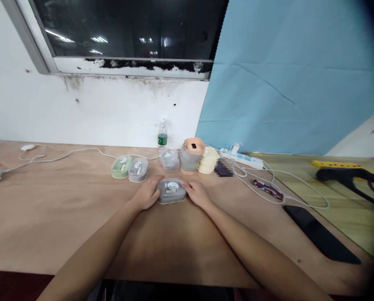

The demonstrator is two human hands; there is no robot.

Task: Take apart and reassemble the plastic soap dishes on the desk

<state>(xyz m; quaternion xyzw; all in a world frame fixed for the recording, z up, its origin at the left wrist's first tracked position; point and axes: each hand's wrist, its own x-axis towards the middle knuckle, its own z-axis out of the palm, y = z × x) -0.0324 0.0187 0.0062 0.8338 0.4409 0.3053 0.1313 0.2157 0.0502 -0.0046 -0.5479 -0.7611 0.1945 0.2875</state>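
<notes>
A grey oval lunch box (171, 196) with a clear lid and a round label lies flat on the table in front of me. My left hand (147, 194) grips its left side, thumb at the near edge. From the other side my right hand (198, 195) holds the right end, fingertips on the rim. Behind and to the left stand a green lunch box (120, 169) and a second grey lunch box (138, 172), both lidded. Past the held box are a stack of clear plastic lids (169, 161), a stack of grey containers (188, 161) with an orange top piece, and stacked cream trays (208, 161).
A water bottle (162, 136) stands against the wall. On the right lie a power strip (248, 160) with loose white cables, a dark red wrapped item (268, 190) and a black phone (320, 234). A white cable (70, 151) runs along the back left.
</notes>
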